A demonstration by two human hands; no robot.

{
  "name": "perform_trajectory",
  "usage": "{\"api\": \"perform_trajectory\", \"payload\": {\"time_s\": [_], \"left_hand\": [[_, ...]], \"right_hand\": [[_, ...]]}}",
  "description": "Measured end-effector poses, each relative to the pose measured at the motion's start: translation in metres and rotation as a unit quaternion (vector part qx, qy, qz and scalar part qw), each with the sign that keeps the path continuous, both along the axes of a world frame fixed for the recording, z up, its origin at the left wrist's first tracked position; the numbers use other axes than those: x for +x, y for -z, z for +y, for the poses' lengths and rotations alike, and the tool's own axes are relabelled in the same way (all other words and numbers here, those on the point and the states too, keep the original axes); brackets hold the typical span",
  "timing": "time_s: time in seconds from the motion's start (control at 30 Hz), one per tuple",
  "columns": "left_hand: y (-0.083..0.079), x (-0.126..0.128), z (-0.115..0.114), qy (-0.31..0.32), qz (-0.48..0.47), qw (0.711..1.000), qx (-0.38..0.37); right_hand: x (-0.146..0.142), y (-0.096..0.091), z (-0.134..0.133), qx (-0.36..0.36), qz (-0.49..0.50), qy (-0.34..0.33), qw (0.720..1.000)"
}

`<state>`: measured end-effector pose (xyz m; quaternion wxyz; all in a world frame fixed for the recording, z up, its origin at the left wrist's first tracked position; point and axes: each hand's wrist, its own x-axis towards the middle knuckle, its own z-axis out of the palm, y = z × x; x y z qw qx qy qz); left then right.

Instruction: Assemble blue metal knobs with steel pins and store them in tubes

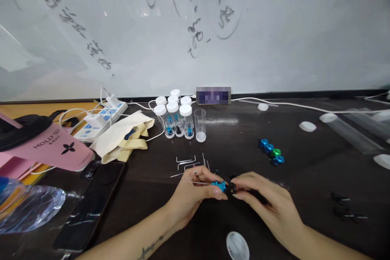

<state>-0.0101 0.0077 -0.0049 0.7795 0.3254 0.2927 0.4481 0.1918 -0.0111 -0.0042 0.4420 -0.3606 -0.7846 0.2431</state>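
Observation:
My left hand (195, 193) is pinched on a small blue metal nut (219, 185) and also holds a thin hex key. My right hand (263, 201) is closed on a small black part (233, 187) that meets the blue nut end to end. Both hands hover low over the dark table (243, 134). Several small hex keys (190, 162) lie just behind my left hand. A cluster of blue nuts and one green nut (272, 152) sits to the back right. A loose white cap (237, 246) lies near me.
Capped clear vials (176, 118) and one open vial (200, 125) stand at the back centre. A cloth bag (124, 138), power strip (102, 120), pink cup (51, 148), black phone (91, 203) and plastic bottle (27, 207) crowd the left. Clear tubes (350, 132) and caps lie at right.

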Motion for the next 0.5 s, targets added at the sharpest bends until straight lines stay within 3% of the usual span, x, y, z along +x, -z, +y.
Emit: {"api": "perform_trajectory", "payload": {"time_s": [0.5], "left_hand": [[0.0015, 0.0015, -0.0001, 0.000, 0.018, 1.000, -0.015]], "right_hand": [[0.0006, 0.0010, -0.0020, 0.001, -0.009, -0.005, 1.000]]}}
